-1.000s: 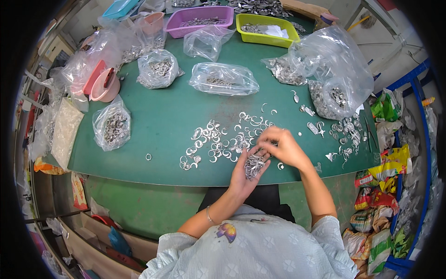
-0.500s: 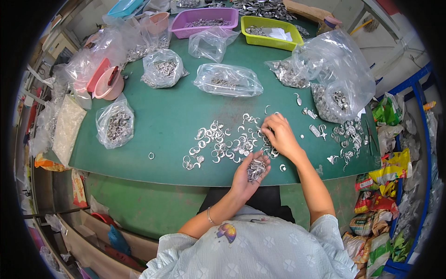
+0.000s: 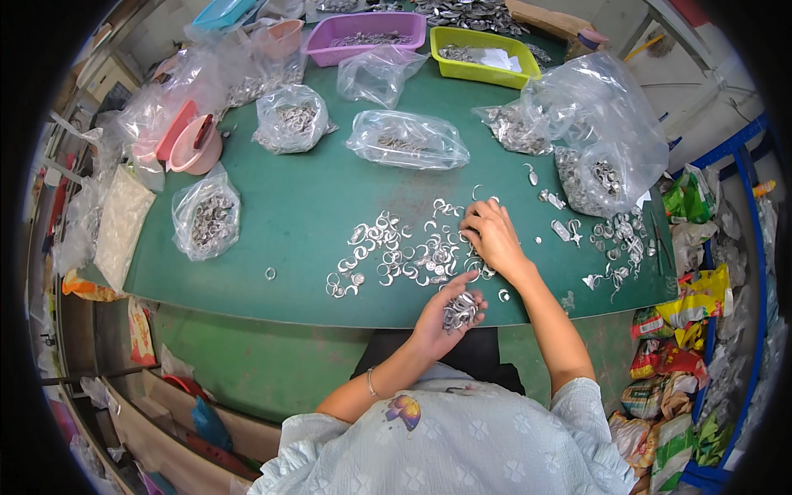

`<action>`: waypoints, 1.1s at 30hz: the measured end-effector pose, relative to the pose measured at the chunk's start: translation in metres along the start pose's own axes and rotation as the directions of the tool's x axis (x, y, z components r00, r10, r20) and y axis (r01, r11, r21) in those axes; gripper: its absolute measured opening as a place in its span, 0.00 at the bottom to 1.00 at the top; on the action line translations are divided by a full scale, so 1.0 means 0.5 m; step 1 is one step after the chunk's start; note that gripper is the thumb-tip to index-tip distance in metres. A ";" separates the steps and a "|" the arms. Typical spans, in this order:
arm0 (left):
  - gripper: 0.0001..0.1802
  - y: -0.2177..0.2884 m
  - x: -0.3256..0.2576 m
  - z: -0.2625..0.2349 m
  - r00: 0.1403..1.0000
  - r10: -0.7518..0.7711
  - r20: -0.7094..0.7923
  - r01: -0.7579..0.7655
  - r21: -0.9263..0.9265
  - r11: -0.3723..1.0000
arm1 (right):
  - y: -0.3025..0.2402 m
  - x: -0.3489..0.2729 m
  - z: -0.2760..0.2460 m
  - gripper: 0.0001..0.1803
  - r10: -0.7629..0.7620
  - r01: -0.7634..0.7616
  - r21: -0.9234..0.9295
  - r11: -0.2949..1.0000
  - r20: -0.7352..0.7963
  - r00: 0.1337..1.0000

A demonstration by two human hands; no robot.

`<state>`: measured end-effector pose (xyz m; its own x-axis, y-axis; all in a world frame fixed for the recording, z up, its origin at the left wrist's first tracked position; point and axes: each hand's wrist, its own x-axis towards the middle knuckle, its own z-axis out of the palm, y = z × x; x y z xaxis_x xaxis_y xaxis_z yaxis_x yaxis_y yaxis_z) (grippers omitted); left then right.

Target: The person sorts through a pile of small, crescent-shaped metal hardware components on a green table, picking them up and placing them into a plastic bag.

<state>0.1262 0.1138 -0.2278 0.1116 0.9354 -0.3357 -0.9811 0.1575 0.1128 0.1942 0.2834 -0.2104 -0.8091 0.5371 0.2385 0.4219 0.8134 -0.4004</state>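
My left hand [image 3: 435, 319] is cupped palm up near the table's front edge, holding a heap of small silver metal pieces [image 3: 461, 311]. Just beyond it, my right hand [image 3: 493, 239] reaches palm down over the right side of a loose spread of crescent- and ring-shaped metal pieces [image 3: 437, 254]. Its fingers are bent together at the table; whatever they pinch is hidden beneath them. More crescents and rings lie scattered to the left of my hands on the green table [image 3: 305, 223].
Clear bags of metal pieces stand at the left [image 3: 206, 223], back [image 3: 406, 140] and right [image 3: 606, 177]. Purple [image 3: 367, 54] and yellow-green [image 3: 483, 73] trays sit at the far side. Pink tubs [image 3: 195, 147] are at the left. Sorted pieces and tweezers [image 3: 660, 245] lie right.
My left hand has shifted slightly right and toward me with its handful. My right hand has moved a little, its fingers still low at the pieces.
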 end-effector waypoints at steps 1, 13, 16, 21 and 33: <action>0.19 -0.001 -0.003 0.000 0.999 -0.001 -0.036 0.001 0.024 1.000 | 0.000 0.001 -0.002 0.03 0.006 -0.007 0.006 1.000 0.039 0.999; 0.15 -0.008 -0.003 0.005 0.971 0.166 -0.174 -0.177 -0.052 0.983 | -0.073 -0.062 -0.082 0.04 -0.082 -0.075 0.549 0.832 0.256 0.963; 0.14 -0.012 -0.001 -0.006 0.982 0.139 -0.129 -0.140 0.000 0.990 | -0.041 -0.049 -0.060 0.07 0.200 -0.211 0.320 0.924 0.067 0.977; 0.16 -0.019 -0.001 -0.025 0.998 0.049 -0.045 -0.051 -0.053 0.997 | -0.018 -0.040 0.012 0.07 0.118 -0.131 -0.093 0.987 -0.137 0.983; 0.15 -0.012 -0.011 -0.015 0.984 0.139 -0.116 -0.141 -0.010 0.990 | -0.074 -0.062 -0.048 0.07 0.109 -0.192 0.495 0.847 0.192 0.975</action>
<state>0.1301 0.1054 -0.2335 -0.0445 0.9052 -0.4226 -0.9885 0.0213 0.1497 0.2135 0.2419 -0.1818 -0.8215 0.5699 0.0192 0.3106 0.4754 -0.8231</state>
